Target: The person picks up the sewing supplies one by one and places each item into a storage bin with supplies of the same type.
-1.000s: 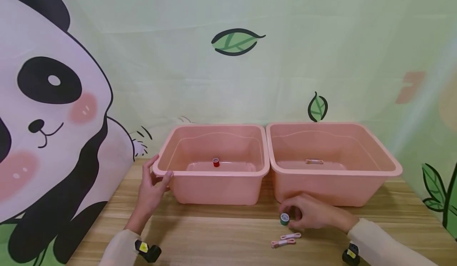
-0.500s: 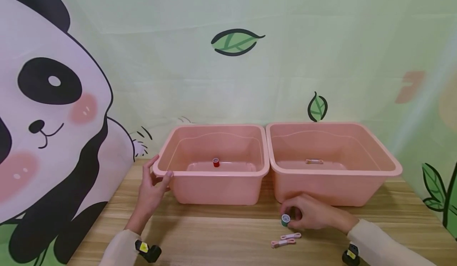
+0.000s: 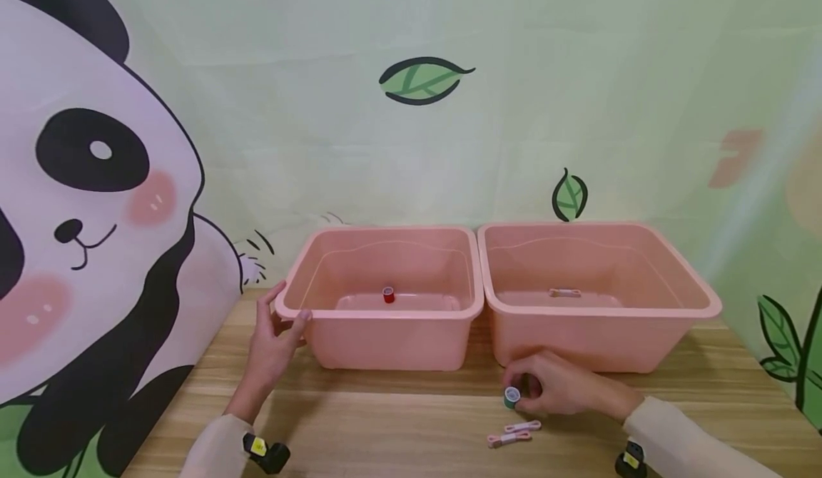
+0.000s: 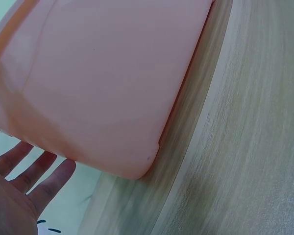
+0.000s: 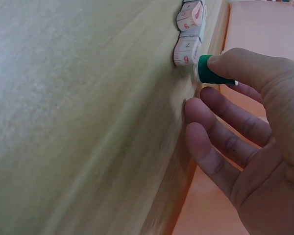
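In the head view my right hand (image 3: 557, 384) pinches a green spool of thread (image 3: 511, 397) between thumb and fingers, low over the table. Its green side (image 5: 214, 71) shows in the right wrist view, the other fingers bent loosely below it. Two folded soft tape measures (image 3: 514, 433) lie just in front of that hand, their printed numbers visible from the right wrist. My left hand (image 3: 272, 342) grips the near left corner of the left pink tub (image 3: 388, 342), with its thumb at the front rim and its fingers against the side. Inside that tub sits a red spool of thread (image 3: 388, 295).
A second pink tub (image 3: 584, 339) stands against the first on the right, holding one folded tape measure (image 3: 565, 293). Both are on a wooden table (image 3: 385, 428). Behind them hangs a panda-printed cloth (image 3: 308, 121).
The head view has tilted up slightly. The green spool shifts only a little between the right fingers. The left hand stays on the tub's corner.
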`<state>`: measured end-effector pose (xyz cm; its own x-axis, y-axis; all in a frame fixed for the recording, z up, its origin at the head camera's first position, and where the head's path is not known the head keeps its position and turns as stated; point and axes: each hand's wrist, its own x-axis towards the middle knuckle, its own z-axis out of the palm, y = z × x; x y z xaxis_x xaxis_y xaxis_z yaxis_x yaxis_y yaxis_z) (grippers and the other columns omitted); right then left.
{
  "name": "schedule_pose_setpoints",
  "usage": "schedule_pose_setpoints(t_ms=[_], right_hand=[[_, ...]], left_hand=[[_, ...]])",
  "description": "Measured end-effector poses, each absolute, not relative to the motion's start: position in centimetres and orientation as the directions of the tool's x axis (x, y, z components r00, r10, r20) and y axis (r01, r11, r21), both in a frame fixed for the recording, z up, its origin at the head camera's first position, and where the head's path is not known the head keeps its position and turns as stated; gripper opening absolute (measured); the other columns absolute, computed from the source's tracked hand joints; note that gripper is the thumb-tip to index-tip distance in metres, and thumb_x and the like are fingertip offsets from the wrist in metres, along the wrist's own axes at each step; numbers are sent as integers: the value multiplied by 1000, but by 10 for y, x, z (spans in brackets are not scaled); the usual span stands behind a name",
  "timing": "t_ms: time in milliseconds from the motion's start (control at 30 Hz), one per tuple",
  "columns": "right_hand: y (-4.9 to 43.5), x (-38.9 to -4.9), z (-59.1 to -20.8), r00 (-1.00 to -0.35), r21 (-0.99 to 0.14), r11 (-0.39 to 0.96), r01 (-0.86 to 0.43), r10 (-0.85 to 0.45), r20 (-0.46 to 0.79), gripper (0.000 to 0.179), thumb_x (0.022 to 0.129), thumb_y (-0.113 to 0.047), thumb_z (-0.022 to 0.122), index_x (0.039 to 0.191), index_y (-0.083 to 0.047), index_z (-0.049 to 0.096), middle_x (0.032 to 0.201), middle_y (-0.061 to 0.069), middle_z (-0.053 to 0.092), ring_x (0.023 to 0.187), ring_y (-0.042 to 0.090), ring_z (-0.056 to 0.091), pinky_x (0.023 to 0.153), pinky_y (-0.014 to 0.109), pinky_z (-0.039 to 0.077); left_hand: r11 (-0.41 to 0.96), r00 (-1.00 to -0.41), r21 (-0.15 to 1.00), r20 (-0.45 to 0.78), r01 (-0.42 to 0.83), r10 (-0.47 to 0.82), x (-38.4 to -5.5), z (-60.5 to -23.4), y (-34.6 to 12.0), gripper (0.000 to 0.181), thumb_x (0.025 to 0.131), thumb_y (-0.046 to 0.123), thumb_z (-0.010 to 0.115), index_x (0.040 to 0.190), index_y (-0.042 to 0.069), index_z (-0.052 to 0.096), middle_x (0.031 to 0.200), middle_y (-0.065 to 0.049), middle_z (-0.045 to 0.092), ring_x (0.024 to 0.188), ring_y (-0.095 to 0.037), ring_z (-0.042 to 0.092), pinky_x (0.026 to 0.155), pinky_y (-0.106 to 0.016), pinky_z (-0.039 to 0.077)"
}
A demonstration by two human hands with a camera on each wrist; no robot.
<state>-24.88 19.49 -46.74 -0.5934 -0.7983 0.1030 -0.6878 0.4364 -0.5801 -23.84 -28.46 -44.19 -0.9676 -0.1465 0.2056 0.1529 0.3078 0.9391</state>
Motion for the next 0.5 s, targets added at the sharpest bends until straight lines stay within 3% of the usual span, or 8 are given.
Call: schedule_pose_setpoints(t_ms=[500], right_hand=[[191,-245,-446,-571,-520,432,-737,-809,137,23,84,-13,82,97,-28,69,80,-12,64,68,3,57,58,17,49]], left_hand=[[314,-968,940,193,136,-160,-239,-443,-285,76,101,45,64,160,39,17,161,-13,38,122,-35,55,87,-43,61]])
